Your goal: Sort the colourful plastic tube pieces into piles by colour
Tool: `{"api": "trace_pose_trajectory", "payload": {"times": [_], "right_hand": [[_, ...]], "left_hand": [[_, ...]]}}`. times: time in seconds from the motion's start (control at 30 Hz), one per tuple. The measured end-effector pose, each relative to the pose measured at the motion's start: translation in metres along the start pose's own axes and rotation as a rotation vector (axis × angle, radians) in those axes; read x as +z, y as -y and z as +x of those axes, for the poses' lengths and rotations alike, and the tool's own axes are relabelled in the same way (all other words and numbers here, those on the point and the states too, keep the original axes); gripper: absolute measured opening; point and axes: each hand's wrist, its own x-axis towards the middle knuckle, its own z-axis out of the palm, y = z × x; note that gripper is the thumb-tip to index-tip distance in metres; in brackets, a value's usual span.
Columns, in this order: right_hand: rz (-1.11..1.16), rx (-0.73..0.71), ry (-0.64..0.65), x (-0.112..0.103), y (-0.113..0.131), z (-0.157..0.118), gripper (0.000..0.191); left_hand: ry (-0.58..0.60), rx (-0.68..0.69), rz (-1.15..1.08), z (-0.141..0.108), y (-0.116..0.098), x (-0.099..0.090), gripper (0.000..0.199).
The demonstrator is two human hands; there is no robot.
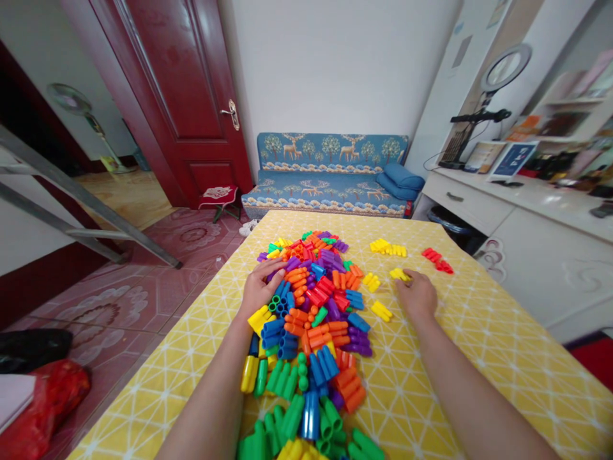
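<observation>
A long heap of plastic peg-like building blocks [330,294] in red, orange, blue, green, purple and yellow runs down the table. My left hand [261,287] lies against the heap's left side, fingers stretched over purple and orange blocks, holding none that I can see. To the right of the heap, my right hand [417,295] pinches a yellow block [399,275] at the tabletop. Loose yellow blocks [382,311] lie between that hand and the heap. Farther back sit a row of yellow blocks [389,248] and a row of red blocks [437,260].
A yellow cloth with white lines covers the table [191,383]. Beyond its far edge stands a blue patterned sofa [330,176]. A white cabinet [541,236] is on the right, and a metal ladder [90,198] leans at the left near a red stool [219,197].
</observation>
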Motion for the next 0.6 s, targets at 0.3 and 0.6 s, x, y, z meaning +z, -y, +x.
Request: {"api": "trace_pose_trajectory", "payload": {"times": [0.3, 0.6], "right_hand": [[0.164, 0.158, -0.187, 0.046, -0.001, 0.069, 0.037], [0.23, 0.133, -0.174, 0.065, -0.003, 0.09, 0.03]], "left_hand": [[0.004, -0.009, -0.009, 0.0, 0.003, 0.001, 0.029], [-0.002, -0.025, -0.002, 0.001, -0.004, -0.001, 0.027]]}}
